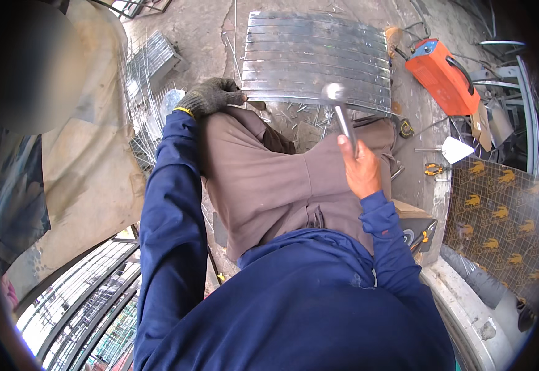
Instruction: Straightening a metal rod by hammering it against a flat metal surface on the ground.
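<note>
My bare right hand (362, 172) is wrapped round the handle of a hammer (345, 125). The hammer's head, smeared by motion, hovers at the near edge of a grey metal panel (315, 59) made of several parallel slats. A dark knitted glove with a yellow cuff covers my left hand (210, 98). Its fingers are bent together at the panel's near left corner, gripping the edge there; the fingers' undersides are hidden. Below the panel's near edge, thin metal scraps (306, 115) lie on the ground between my brown-trousered legs.
An orange box-shaped machine (440, 75) with a black handle stands to the right. Near it lie yellow-handled pliers (433, 169), a tape measure (406, 128) and a patterned board (498, 216). On the left are wire mesh (146, 86) and a tan cloth (90, 167).
</note>
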Demonstrator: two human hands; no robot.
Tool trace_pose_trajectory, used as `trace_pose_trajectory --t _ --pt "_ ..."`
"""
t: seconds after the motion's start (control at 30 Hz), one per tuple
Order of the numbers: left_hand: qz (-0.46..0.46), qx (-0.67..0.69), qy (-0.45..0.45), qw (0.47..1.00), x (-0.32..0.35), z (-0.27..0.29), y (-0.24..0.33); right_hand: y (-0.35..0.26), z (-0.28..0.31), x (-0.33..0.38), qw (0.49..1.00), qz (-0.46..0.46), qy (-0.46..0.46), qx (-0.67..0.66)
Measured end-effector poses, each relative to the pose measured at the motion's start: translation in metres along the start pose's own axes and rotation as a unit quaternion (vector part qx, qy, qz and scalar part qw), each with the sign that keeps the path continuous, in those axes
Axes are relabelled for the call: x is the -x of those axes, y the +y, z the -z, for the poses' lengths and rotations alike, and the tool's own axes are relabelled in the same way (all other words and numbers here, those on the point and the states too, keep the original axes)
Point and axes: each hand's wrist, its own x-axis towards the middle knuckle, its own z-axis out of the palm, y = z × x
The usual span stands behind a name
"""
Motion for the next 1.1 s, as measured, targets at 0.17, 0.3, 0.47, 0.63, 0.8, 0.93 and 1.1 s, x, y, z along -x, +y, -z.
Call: trace_pose_trajectory --t 0.17,0.3,0.47,0.63,0.8,0.93,1.1 --pt "0.013 -0.046 0.029 0.998 -0.001 0.002 0.003 -0.031 0.017 0.003 1.0 0.005 0.014 -0.026" --pt "0.007 -0.044 0.012 0.999 -0.002 0.002 -0.001 -0.012 -0.002 0.002 0.998 0.031 0.029 -0.05" --pt "-0.001 -0.054 -0.013 0.998 0.001 0.005 -0.004 -0.016 -0.008 -0.001 1.0 -0.015 -0.013 -0.007" --pt "-0.007 -0.023 -0.038 0.999 -0.002 0.007 0.008 -0.018 -0.008 -0.004 1.0 0.012 -0.001 -0.014" --pt "0.003 -0.055 -0.018 0.998 -0.001 0.005 -0.004 -0.036 0.009 0.002 0.998 -0.021 -0.051 -0.007" --pt "-0.014 -0.023 -0.01 1.0 -0.007 0.007 -0.011 -0.034 0.024 0.006 0.999 -0.004 -0.008 -0.036" --pt "0.007 -0.056 -0.01 0.998 0.0 0.008 0.007 -0.03 0.031 0.011 0.998 0.017 0.026 -0.063"
